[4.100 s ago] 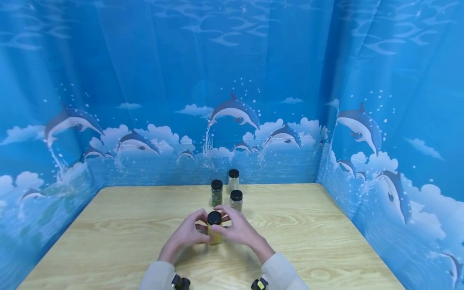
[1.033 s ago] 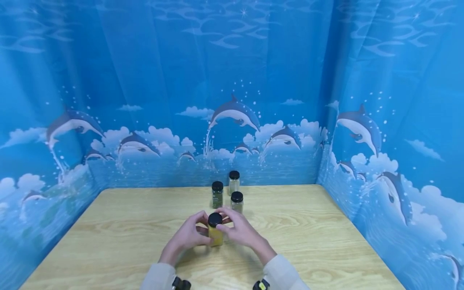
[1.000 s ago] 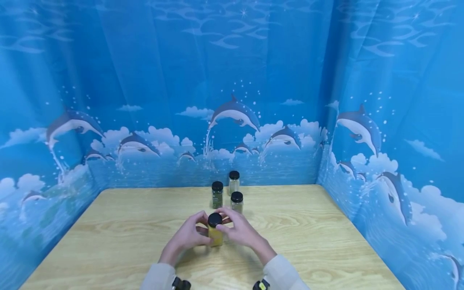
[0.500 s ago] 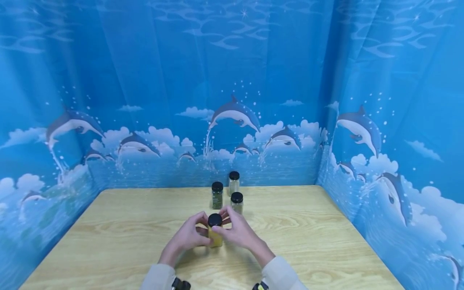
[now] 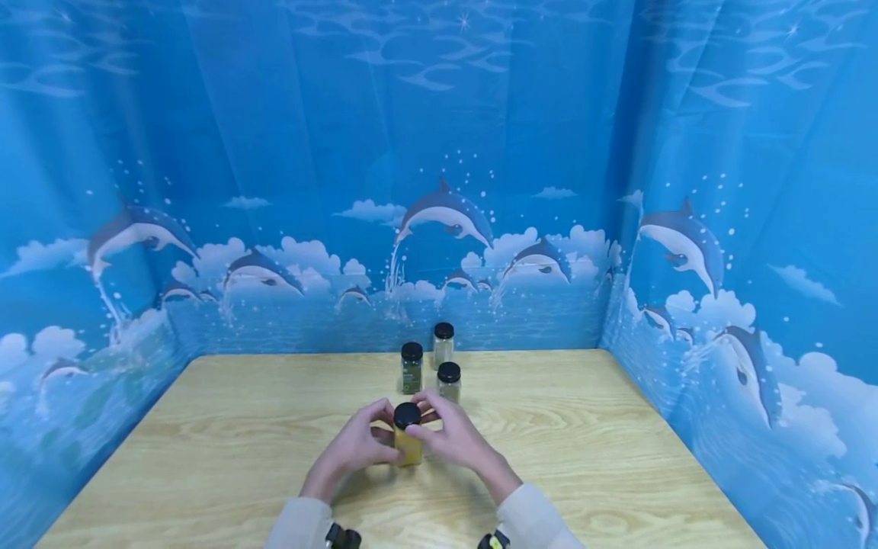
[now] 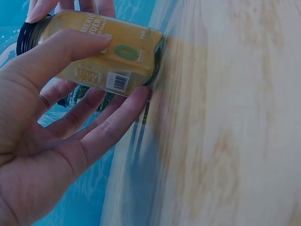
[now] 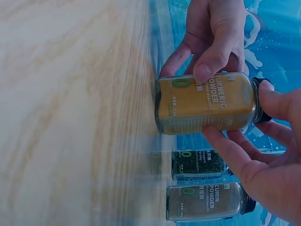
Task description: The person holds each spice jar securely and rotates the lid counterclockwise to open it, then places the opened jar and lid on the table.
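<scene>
A glass jar of yellow turmeric powder [image 5: 411,450] stands upright on the table, its black lid [image 5: 408,414] on top. My left hand [image 5: 355,442] holds the jar's body from the left, thumb across the label in the left wrist view. From the right, my right hand [image 5: 458,438] pinches the lid between thumb and fingers, with another finger extended along the jar's side [image 7: 188,106]. Just behind are a jar of green chopped parsley [image 5: 411,375] and a jar of cumin powder [image 5: 450,387], both black-lidded.
A third black-lidded jar, with pale contents [image 5: 443,352], stands farthest back, near the table's rear edge. The wood-grain table [image 5: 206,450] meets a blue dolphin-print curtain [image 5: 309,191] behind and at both sides.
My right hand has turned a little back and forth around the lid, its thumb shifting over the lid's edge. My left hand and the jar stay in place.
</scene>
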A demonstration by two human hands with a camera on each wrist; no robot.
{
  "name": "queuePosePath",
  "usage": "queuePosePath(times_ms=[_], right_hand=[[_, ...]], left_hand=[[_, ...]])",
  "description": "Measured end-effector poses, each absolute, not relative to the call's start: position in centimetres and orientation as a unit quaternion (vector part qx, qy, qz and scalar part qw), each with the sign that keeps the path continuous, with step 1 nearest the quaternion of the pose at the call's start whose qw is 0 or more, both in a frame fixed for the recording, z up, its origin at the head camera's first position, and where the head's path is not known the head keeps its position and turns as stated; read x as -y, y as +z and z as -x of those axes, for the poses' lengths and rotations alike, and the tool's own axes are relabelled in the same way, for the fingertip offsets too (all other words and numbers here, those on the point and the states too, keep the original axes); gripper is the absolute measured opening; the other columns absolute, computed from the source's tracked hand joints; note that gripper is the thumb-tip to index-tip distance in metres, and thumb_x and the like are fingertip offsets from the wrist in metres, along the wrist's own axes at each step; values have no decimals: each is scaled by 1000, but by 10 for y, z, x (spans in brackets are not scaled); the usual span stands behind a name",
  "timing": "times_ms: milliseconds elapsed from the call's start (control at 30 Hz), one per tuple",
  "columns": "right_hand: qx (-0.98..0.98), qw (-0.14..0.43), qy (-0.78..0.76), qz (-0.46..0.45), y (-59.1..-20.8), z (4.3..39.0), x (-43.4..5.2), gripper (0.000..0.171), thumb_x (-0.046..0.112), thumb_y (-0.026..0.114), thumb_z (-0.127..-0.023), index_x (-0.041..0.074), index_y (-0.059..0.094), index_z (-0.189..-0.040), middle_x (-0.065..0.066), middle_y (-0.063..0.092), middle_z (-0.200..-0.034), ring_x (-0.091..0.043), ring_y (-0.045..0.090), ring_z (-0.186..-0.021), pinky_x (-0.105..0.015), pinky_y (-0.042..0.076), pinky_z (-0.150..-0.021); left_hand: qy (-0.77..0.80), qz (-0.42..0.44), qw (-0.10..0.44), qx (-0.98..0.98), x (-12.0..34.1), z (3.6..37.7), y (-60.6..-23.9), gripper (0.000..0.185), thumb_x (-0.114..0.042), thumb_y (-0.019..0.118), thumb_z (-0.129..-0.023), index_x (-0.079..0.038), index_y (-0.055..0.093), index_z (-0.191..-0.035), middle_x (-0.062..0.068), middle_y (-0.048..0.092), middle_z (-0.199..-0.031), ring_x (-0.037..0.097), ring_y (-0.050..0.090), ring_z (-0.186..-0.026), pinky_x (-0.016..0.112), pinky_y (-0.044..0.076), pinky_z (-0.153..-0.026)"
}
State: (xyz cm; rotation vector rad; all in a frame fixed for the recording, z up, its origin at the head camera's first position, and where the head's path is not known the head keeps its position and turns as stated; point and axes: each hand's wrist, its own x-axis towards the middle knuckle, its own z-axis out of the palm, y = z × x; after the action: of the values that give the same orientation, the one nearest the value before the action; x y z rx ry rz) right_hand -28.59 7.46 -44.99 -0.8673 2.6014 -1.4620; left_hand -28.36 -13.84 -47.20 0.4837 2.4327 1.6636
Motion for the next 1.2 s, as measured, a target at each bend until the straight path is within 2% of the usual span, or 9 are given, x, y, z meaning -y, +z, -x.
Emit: queuePosePath(times_ms=[333,567,667,800,900,1100,1200], right_hand=[[-838,25,-459,294,-449,288,-78,41,16,65,-100,4,57,-139,-20,67,-128,-36,70,-114,-47,60,-99],[-845,32,-440,304,-446,288,-79,41,15,61,-102,6,55,-141,-16,65,-132,-34,68,-117,-45,59,-102],[-844,42,-445,297,-445,286,-78,42,21,62,-103,9,54,-143,-15,65,-132,-33,66,-119,-48,58,-103],[-846,47,-456,273,-446,285,-77,50,32,66,-100,12,52,-144,-15,65,-128,-30,66,-117,-39,61,-97],[-848,41,-460,260,-446,284,-75,51,35,69,-98,13,53,-142,-15,66,-125,-29,67,-115,-34,63,-91],[-842,27,-472,261,-447,285,-73,39,29,72,-96,12,58,-129,-13,68,-121,-29,68,-111,-50,61,-98],[-842,24,-470,264,-447,285,-73,36,27,71,-97,13,59,-128,-13,69,-120,-29,69,-111,-54,58,-101]], left_hand=[[565,-172,71,-804,137,284,-471,49,5,86,-68,-4,58,-107,15,65,-118,28,71,-105,41,64,-92],[557,-169,72,-810,137,284,-471,49,3,86,-69,-4,58,-108,16,65,-118,26,71,-105,42,63,-95],[556,-166,72,-811,137,283,-472,50,3,86,-68,-4,58,-109,16,65,-119,26,71,-105,43,62,-97],[554,-166,67,-813,137,282,-473,54,4,87,-66,-4,61,-113,18,65,-121,27,71,-106,46,62,-98],[551,-168,67,-815,136,282,-473,56,3,88,-66,-5,64,-117,18,66,-122,27,70,-106,47,61,-99],[550,-166,65,-816,136,282,-473,53,4,88,-66,-6,69,-114,15,69,-120,27,70,-107,45,61,-100],[549,-164,65,-817,137,282,-472,52,4,88,-66,-5,69,-112,14,70,-119,28,71,-107,44,62,-98]])
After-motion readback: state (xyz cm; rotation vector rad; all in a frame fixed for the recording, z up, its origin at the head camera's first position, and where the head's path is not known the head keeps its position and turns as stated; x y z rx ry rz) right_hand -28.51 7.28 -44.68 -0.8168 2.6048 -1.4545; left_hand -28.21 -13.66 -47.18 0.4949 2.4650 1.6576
